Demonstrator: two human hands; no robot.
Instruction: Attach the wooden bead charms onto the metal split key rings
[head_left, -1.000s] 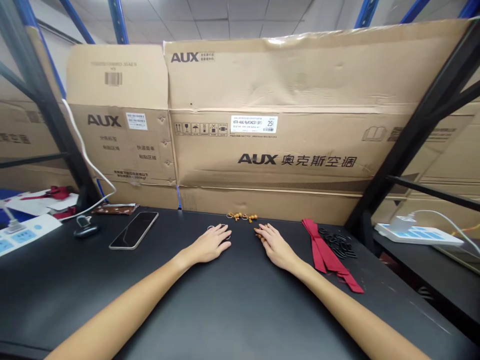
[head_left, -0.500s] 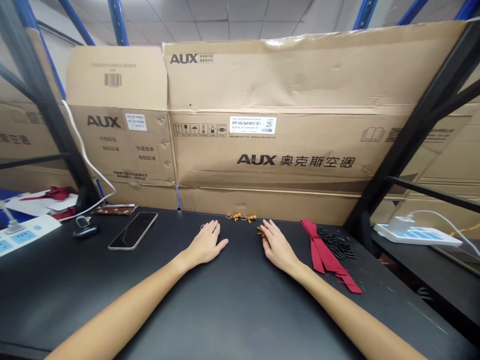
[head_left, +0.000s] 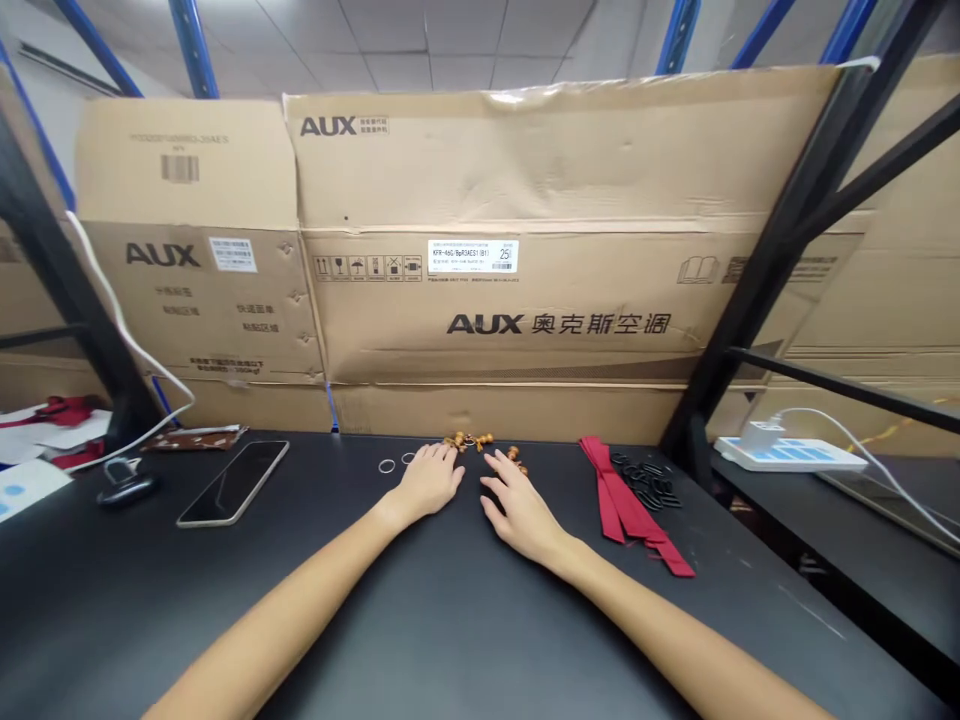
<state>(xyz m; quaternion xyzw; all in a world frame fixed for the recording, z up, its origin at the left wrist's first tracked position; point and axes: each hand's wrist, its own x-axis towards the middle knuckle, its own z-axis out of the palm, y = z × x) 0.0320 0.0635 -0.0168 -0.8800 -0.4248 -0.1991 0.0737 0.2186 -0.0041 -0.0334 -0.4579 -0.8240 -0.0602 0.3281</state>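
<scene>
The left hand (head_left: 427,483) is lying palm down on the matte black worktop (head_left: 142,610), its fingers (head_left: 442,458) sitting close together, pointing away from the person and holding nothing, their tips just beside a small cluster of glossy amber-brown beads (head_left: 467,441); the right hand (head_left: 521,518) is resting palm down too, its fingers (head_left: 496,487) fanning slightly apart, angling inward and also empty, near a second little group of beads (head_left: 514,459); both bead groups are sitting by the far edge of the worktop, strung out sideways along the foot of a corrugated cardboard carton (head_left: 487,310); two thin metal rings (head_left: 387,466) are lying flat just left of the left hand's fingertips; a crimson fabric ribbon (head_left: 626,505) is stretching from far to near, slanting rightward, to the right of the right hand and beside a heap of small black rings (head_left: 645,480); a glass-fronted smartphone (head_left: 232,483) is lying diagonally, well left of the hands.
</scene>
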